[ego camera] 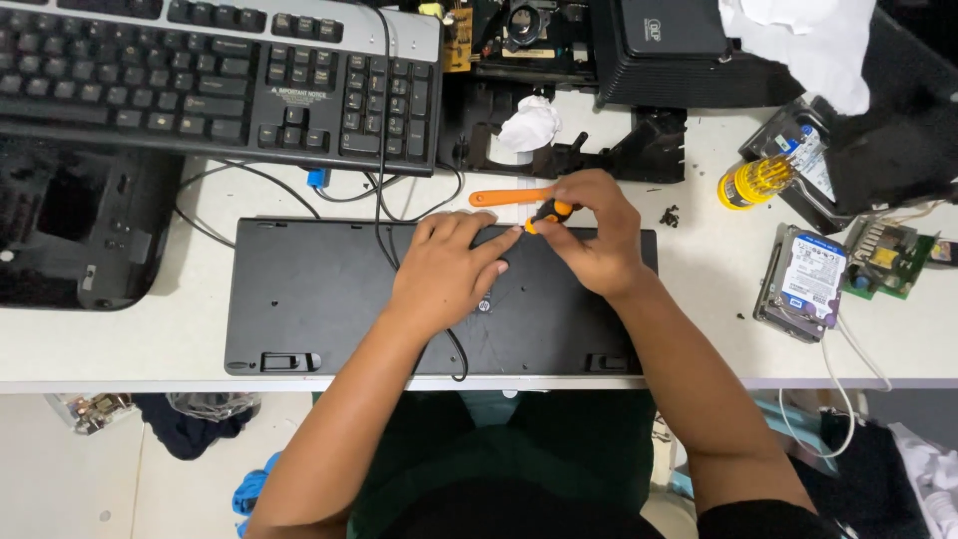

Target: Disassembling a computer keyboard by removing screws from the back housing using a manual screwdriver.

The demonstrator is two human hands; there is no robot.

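Nearest you, at the front edge of the white tabletop (120,344), the black keyboard (329,299) lay flipped on its face, its flat matte underside up, with two folded feet along the near rim and small screw holes dotted across it. Your left hand (449,274) rested flat on that underside, fingers loosely spread and holding nothing. Your right hand (594,235) was at the keyboard's far edge, its fingers clamped on the orange-and-black screwdriver (549,212). A black cable (384,150) ran across the underside and beneath your left hand. Just beyond lay an orange pry tool (509,197). Toward the right edge sat a hard drive (803,284), a green circuit board (883,258) and a yellow bit holder (753,182). At the far left corner stood a second keyboard (215,75), keys up.
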